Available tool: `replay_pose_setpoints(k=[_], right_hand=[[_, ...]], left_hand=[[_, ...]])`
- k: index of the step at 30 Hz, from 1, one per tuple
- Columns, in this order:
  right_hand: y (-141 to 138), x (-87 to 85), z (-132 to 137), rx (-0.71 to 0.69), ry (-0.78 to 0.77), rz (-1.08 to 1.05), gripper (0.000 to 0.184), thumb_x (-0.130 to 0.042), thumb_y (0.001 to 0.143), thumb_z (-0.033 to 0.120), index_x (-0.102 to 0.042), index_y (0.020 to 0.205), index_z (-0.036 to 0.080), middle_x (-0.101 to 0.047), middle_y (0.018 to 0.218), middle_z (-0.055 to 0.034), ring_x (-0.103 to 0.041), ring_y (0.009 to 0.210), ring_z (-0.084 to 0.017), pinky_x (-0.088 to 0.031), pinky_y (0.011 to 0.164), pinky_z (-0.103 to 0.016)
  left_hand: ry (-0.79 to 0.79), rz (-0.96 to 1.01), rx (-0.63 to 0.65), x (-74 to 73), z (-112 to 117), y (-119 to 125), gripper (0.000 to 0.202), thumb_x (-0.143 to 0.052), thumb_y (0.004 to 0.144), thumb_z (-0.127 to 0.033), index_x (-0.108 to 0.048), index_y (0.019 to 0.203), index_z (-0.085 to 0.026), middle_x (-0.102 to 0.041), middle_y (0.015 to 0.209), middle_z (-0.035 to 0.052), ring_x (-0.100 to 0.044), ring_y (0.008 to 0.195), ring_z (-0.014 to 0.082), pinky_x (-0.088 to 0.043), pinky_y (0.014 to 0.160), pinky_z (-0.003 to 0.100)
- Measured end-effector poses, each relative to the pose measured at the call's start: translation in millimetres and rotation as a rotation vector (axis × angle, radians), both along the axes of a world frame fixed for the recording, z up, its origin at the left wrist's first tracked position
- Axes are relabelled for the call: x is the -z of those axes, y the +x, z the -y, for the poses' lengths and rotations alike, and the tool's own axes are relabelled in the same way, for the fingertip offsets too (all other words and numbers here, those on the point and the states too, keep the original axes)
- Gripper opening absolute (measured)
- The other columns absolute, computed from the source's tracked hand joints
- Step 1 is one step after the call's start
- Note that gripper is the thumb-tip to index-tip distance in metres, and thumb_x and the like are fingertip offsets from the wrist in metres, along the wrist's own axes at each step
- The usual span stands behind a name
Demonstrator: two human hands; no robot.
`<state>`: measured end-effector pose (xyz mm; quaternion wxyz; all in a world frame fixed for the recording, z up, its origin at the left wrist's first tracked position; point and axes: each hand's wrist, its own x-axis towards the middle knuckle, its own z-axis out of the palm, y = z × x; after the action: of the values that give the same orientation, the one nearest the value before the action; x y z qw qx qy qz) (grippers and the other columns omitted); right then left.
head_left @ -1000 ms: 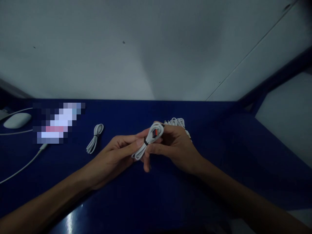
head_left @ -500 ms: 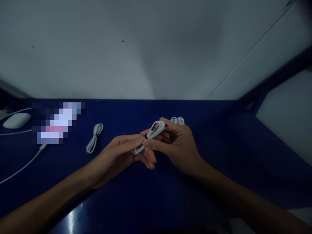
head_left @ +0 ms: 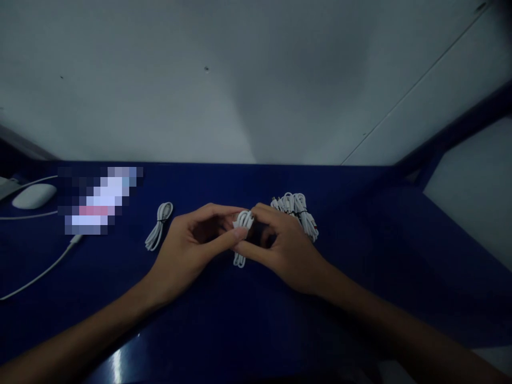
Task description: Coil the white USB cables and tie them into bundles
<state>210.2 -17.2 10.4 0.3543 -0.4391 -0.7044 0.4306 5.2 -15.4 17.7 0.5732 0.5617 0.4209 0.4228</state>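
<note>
A coiled white cable (head_left: 242, 220) is pinched between both hands over the blue table, its loops standing nearly upright. My left hand (head_left: 196, 240) grips it from the left, the thumb across its front. From the right, my right hand (head_left: 288, 245) holds the same cable with thumb and fingertips. The middle of the bundle is hidden behind the fingers, while its lower loops show beneath them. Just behind my right hand lies a pile of coiled white cables (head_left: 298, 205). Left of my left hand rests a single white cable bundle (head_left: 159, 226) with a dark tie round it.
A lit, pixelated device (head_left: 102, 200) lies at the left with a white cord (head_left: 44, 277) plugged into it. Beside it sits a white rounded object (head_left: 34, 196). A pale wall (head_left: 168, 106) rises behind the blue table (head_left: 224, 330).
The held cable has turned from slanted to nearly upright. My right hand has moved slightly down, uncovering more of the pile behind it. My left fingers have shifted up around the bundle.
</note>
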Motion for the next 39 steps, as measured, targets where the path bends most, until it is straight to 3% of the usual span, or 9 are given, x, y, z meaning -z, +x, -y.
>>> replay_pose_setpoints(k=[3,7,16,20,25,31,39], right_hand=[[0,0.2,-1,-0.042,-0.131,-0.083,0.018,-0.086,0.095,0.037,-0.073,0.097,0.024,-0.068,0.089,0.0006,-0.061,0.076,-0.017,-0.049,0.067,-0.033],[2,0.6,-5,-0.144,-0.323,-0.274,0.019,-0.086,0.095,0.036,-0.075,0.105,0.024,-0.077,0.102,-0.0022,-0.071,0.087,-0.019,-0.057,0.069,-0.031],[5,-2.6,-10,-0.237,-0.374,-0.349,0.023,-0.075,0.104,0.043,-0.086,0.117,0.028,-0.08,0.116,-0.005,-0.068,0.087,-0.017,-0.055,0.067,-0.029],[4,-2.8,-10,-0.182,-0.376,-0.339,0.021,-0.079,0.101,0.044,-0.085,0.108,0.026,-0.076,0.101,-0.003,-0.06,0.072,-0.014,-0.052,0.063,-0.029],[2,-1.5,-8,-0.063,-0.356,-0.35,0.019,-0.084,0.096,0.043,-0.082,0.097,0.023,-0.072,0.087,-0.0006,-0.057,0.07,-0.013,-0.047,0.059,-0.028],[0,3.0,-9,0.106,-0.302,-0.321,0.019,-0.092,0.086,0.034,-0.08,0.095,0.022,-0.073,0.087,-0.0009,-0.063,0.075,-0.015,-0.048,0.06,-0.027],[-2,4.8,-5,0.115,-0.212,-0.33,0.021,-0.095,0.082,0.028,-0.077,0.092,0.021,-0.071,0.085,0.0001,-0.066,0.08,-0.017,-0.055,0.071,-0.031]], left_hand=[[-0.04,0.027,-0.043,-0.2,-2,-1,0.024,-0.092,0.089,-0.033,-0.088,0.11,-0.023,-0.082,0.099,0.0058,-0.075,0.096,0.023,-0.058,0.091,0.034],[-0.091,0.091,-0.06,3.0,-5,-5,0.027,-0.088,0.093,-0.034,-0.086,0.118,-0.023,-0.082,0.098,0.0059,-0.074,0.092,0.0216,-0.058,0.093,0.034],[-0.16,0.308,-0.057,9.2,-8,-7,0.032,-0.088,0.095,-0.028,-0.085,0.127,-0.026,-0.078,0.107,0.0035,-0.065,0.082,0.0102,-0.058,0.081,0.022],[-0.18,0.298,-0.059,8.0,-10,-7,0.032,-0.087,0.095,-0.028,-0.084,0.127,-0.024,-0.078,0.106,0.0046,-0.066,0.084,0.0113,-0.058,0.084,0.023],[-0.216,0.275,-0.028,10.2,-10,-8,0.03,-0.086,0.097,-0.03,-0.085,0.125,-0.021,-0.08,0.106,0.0054,-0.067,0.082,0.0117,-0.057,0.086,0.025],[-0.198,0.147,-0.033,13.3,-7,-9,0.023,-0.09,0.092,-0.035,-0.089,0.11,-0.02,-0.082,0.093,0.0058,-0.073,0.088,0.0164,-0.057,0.09,0.028],[-0.109,0.094,0.055,13.4,-7,-10,0.014,-0.084,0.098,-0.029,-0.089,0.11,-0.023,-0.08,0.093,0.0033,-0.071,0.093,0.0157,-0.054,0.093,0.026]])
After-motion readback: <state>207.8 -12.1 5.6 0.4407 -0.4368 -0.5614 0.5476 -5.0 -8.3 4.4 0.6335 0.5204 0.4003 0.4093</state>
